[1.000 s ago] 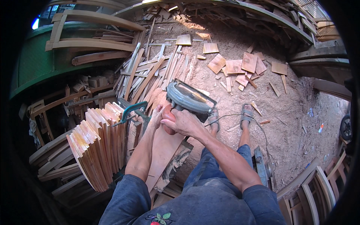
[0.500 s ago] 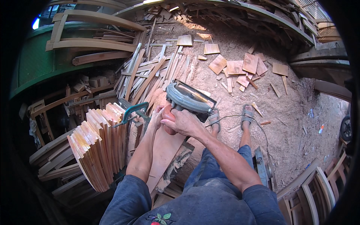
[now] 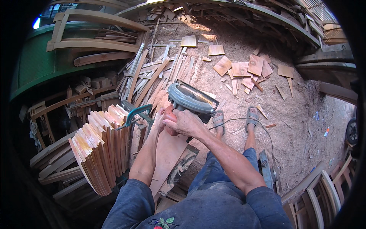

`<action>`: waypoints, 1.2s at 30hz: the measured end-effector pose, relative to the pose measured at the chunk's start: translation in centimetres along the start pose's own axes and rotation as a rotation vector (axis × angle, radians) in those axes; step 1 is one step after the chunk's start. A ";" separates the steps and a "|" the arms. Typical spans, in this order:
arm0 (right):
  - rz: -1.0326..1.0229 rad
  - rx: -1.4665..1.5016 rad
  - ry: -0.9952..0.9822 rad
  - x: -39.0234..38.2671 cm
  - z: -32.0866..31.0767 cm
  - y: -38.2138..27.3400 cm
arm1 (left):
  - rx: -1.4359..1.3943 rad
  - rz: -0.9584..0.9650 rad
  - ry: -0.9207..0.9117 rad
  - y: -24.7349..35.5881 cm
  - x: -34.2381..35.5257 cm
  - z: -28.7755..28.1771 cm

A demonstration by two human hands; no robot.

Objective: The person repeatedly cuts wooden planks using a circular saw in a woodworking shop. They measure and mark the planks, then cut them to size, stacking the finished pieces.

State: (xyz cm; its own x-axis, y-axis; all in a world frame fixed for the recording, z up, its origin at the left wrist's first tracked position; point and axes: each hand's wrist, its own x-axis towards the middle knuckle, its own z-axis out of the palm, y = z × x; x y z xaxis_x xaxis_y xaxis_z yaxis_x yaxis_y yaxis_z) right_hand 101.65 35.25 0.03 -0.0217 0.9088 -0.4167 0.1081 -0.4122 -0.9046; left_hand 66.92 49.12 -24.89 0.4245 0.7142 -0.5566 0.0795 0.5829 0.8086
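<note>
A circular saw (image 3: 192,98) with a grey-green blade guard and an orange body rests over the far end of a flat wooden board (image 3: 169,147). My right hand (image 3: 186,123) is wrapped round its grip. Against the left side of the orange body, my left hand (image 3: 158,120) is closed, its fingers partly hidden. Just left of that hand is a green C-shaped clamp (image 3: 134,113). The guard and my hands hide the blade and where it meets the wood. A dark cable (image 3: 263,128) crosses the ground beyond my right forearm.
A stack of upright cut boards (image 3: 97,147) stands at the left. Loose wooden strips (image 3: 146,74) lie behind the saw, and square offcuts (image 3: 239,69) are scattered over the sawdust. My sandalled feet (image 3: 251,116) are right of the saw. Curved wooden frames (image 3: 320,202) stand at the lower right.
The saw and both hands have shifted very slightly away from me and to the left along the board. Both hands keep their hold.
</note>
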 end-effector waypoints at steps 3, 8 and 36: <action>0.004 0.028 -0.020 0.2 -0.1 -0.1 | -0.014 0.000 -0.004 -2.2 0.5 -2.3; 0.005 0.021 -0.025 0.6 0.0 -0.4 | -0.039 -0.061 -0.036 -2.1 0.3 -1.6; -0.046 -0.013 0.020 3.6 0.9 -1.4 | 0.182 -0.142 0.022 3.5 0.4 2.5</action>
State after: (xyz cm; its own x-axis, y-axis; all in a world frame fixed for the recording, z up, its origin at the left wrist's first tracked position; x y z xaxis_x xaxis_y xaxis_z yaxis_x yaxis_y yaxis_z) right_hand 100.51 39.07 -0.28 -0.0070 0.9279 -0.3728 0.1209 -0.3693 -0.9214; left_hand 69.65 50.48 -21.77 0.3779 0.6397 -0.6693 0.2987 0.6000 0.7421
